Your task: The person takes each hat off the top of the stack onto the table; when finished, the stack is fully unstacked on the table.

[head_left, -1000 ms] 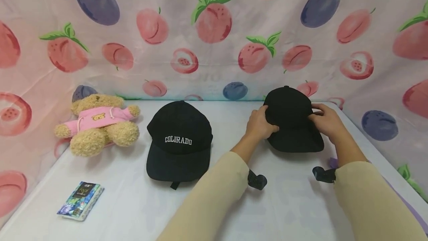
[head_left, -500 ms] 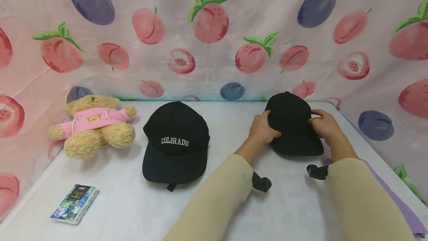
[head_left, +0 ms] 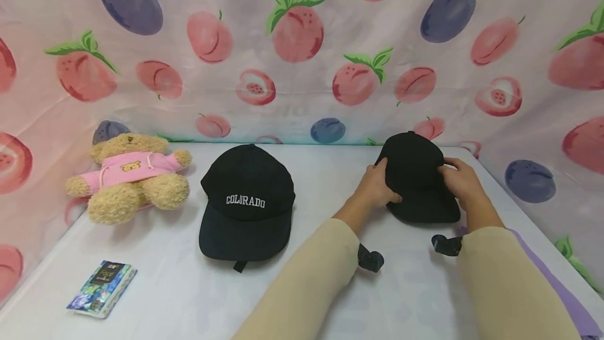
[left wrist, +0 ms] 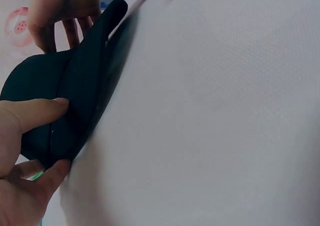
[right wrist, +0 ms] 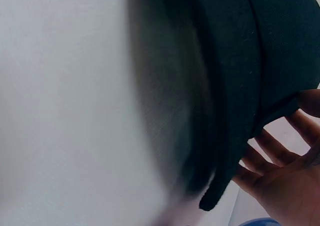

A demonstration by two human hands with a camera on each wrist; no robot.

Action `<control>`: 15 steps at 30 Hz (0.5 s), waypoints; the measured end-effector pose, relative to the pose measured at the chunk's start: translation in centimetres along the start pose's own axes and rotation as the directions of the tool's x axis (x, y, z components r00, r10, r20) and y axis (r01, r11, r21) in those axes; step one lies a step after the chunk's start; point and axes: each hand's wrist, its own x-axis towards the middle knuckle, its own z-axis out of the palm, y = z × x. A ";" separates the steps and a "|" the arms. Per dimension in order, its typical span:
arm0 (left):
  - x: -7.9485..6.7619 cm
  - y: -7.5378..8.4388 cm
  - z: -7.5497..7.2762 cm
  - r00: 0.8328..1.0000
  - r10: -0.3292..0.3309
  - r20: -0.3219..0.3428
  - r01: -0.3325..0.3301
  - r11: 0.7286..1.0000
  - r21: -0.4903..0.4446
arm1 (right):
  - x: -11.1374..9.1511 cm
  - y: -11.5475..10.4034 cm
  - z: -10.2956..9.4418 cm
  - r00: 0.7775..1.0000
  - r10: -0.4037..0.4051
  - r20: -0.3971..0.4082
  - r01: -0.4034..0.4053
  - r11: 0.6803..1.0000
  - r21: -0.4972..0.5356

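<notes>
At the worktop (head_left: 189, 298), far right, head view: left hand (head_left: 374, 187) and right hand (head_left: 464, 182) grip the plain cap (head_left: 417, 177) between them.
Left wrist: left hand pinches its edge.
Right wrist: fingers (right wrist: 272, 151) spread, clasping its side.

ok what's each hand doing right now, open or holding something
Left hand: closed, holding one side of the black cap without lettering.
Right hand: closed, holding that cap's opposite side.

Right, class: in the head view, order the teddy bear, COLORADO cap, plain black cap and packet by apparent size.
1. COLORADO cap and teddy bear: too alike to rank; the bear is wider, the cap taller.
2. Plain black cap
3. Packet
</notes>
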 end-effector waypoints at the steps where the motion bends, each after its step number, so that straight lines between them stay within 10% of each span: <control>1: 0.1 0.1 0.1 1.000 -0.001 -0.004 0.001 1.000 0.003 | 0.0 0.0 -0.1 1.000 0.004 0.003 -0.004 1.000 0.010; 15: 0.4 0.5 1.2 1.000 0.003 -0.028 -0.002 0.999 0.040 | -0.3 -0.6 -0.2 1.000 0.001 -0.007 -0.001 0.995 -0.102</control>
